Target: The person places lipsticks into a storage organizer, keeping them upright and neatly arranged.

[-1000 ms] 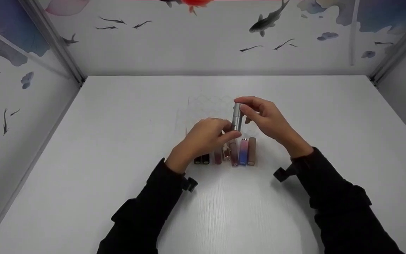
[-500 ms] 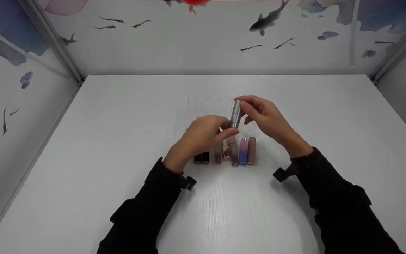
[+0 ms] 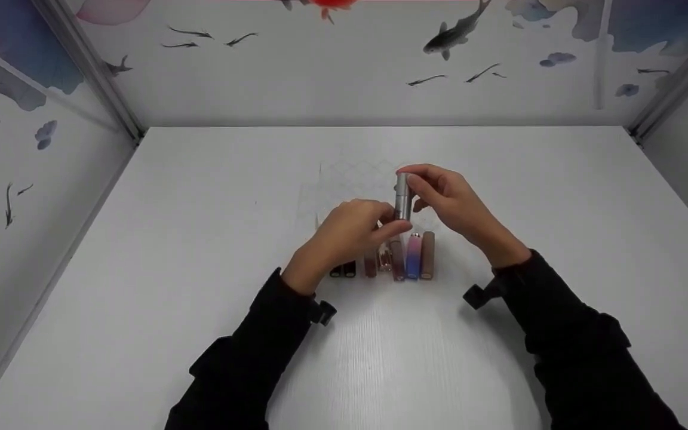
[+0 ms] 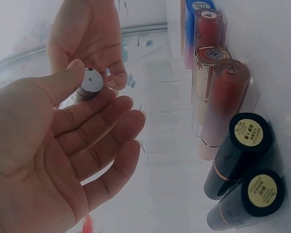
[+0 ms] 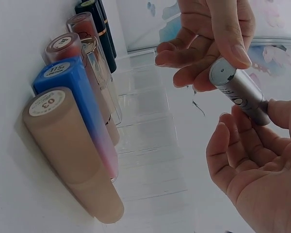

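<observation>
A silver lipstick tube (image 3: 402,196) is held upright in the air between both hands. My left hand (image 3: 357,227) pinches its lower end between thumb and index finger, the other fingers loosely bent in the left wrist view. My right hand (image 3: 450,200) grips its upper end with thumb and fingertips. The tube's round base (image 5: 223,73) faces the right wrist camera. Below the hands stands a row of lip tubes: a brown tube (image 5: 63,141), a blue-pink tube (image 5: 77,107), reddish ones (image 4: 228,92), a gold-edged clear one (image 4: 202,87) and two black tubes (image 4: 250,138).
A clear plastic organizer (image 3: 350,176) with compartments lies behind the row of tubes, partly covered by the left hand. The white tabletop (image 3: 200,197) is bounded by a rear panel (image 3: 320,77) with fish prints and by side panels.
Both hands and the silver lipstick tube rise slightly and tilt around half a second ago, then come back down to nearly their earlier position. The row of tubes stays put.
</observation>
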`<state>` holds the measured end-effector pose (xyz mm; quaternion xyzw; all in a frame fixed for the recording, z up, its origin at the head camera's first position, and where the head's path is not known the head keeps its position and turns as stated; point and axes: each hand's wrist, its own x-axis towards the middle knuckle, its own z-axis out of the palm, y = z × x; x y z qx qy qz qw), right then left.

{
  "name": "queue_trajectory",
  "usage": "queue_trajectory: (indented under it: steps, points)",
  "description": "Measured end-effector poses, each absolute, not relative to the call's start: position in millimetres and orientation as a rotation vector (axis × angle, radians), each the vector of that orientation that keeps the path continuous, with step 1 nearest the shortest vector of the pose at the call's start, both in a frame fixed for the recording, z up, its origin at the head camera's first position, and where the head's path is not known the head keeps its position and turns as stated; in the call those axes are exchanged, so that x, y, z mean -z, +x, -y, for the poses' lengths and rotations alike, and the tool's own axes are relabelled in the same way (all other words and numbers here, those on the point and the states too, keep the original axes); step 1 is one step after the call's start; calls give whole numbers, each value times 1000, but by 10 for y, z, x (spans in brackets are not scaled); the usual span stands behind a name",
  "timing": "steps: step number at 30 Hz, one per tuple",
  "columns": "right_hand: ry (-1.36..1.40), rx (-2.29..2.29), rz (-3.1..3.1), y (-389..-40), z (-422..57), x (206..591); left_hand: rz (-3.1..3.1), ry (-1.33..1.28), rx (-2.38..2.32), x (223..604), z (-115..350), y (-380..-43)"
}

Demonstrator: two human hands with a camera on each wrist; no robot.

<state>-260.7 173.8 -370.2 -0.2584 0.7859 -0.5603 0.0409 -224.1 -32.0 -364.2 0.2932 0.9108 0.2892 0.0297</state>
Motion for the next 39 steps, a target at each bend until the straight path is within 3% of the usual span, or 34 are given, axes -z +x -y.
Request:
queue_trajectory:
  steps: [28,39]
  points:
    - [-801,1678,-2473,-2589,-1731,3687,-2765,914,-910,3656,312,-2240]
    - [-808,1731,-2481,-2623,-1814,3632,-3050,857,-830,3631,458,-2290]
